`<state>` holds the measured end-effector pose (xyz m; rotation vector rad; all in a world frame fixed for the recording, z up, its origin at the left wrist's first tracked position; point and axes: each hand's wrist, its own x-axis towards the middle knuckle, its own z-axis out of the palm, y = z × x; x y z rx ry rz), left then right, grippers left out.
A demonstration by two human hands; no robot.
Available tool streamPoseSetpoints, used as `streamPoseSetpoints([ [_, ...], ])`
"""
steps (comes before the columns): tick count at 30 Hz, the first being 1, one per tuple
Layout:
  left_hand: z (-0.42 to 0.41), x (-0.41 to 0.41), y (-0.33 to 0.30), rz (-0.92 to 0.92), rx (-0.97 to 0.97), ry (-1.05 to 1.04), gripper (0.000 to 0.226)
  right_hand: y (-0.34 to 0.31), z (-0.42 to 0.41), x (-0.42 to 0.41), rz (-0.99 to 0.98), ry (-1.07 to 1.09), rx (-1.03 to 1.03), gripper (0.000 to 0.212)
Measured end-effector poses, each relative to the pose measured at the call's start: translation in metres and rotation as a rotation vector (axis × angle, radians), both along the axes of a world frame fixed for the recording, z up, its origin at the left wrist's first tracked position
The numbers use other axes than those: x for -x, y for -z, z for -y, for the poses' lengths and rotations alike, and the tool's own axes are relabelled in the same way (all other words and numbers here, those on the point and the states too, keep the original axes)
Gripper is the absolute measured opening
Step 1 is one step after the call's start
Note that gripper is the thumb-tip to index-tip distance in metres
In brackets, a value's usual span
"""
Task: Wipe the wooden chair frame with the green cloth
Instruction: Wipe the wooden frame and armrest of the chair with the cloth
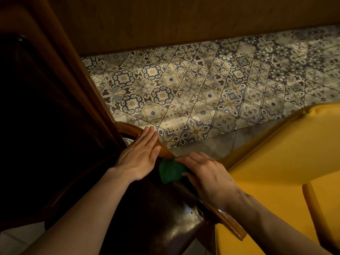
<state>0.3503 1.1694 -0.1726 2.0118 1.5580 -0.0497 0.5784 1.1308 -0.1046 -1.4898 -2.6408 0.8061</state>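
The wooden chair frame [227, 220] is a curved, glossy brown rail that runs from the upper left to the lower right around a dark padded back [161, 214]. My left hand [139, 155] lies flat on the rail's upper stretch, fingers straight and together, holding nothing. Just right of it, my right hand [209, 175] presses the bunched green cloth [170, 171] against the rail. Part of the cloth is hidden under my fingers.
A yellow upholstered seat [276, 162] fills the right side, close to the rail. A dark wooden table edge [77, 74] rises on the left. Patterned floor tiles [202, 85] spread beyond, ending at a wood-panelled wall [165, 21].
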Motion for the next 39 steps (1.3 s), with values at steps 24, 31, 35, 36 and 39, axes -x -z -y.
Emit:
streamPoseSetpoints([
  [24, 0.084, -0.109, 0.017, -0.019, -0.236, 0.35, 0.063, 0.041, 0.128, -0.073, 0.262, 0.224, 0.015, 0.057],
  [31, 0.085, -0.111, 0.016, -0.035, -0.199, 0.346, 0.06, 0.029, 0.145, -0.091, 0.311, 0.221, 0.076, 0.062],
  [35, 0.084, -0.109, 0.017, -0.045, -0.195, 0.354, 0.06, 0.025, 0.15, -0.094, 0.342, 0.218, 0.05, 0.062],
  [36, 0.084, -0.11, 0.018, -0.039, -0.191, 0.355, 0.06, 0.024, 0.152, -0.096, 0.353, 0.207, 0.042, 0.067],
  [39, 0.083, -0.11, 0.019, -0.049, -0.186, 0.359, 0.06, 0.019, 0.159, -0.105, 0.392, 0.164, 0.022, 0.063],
])
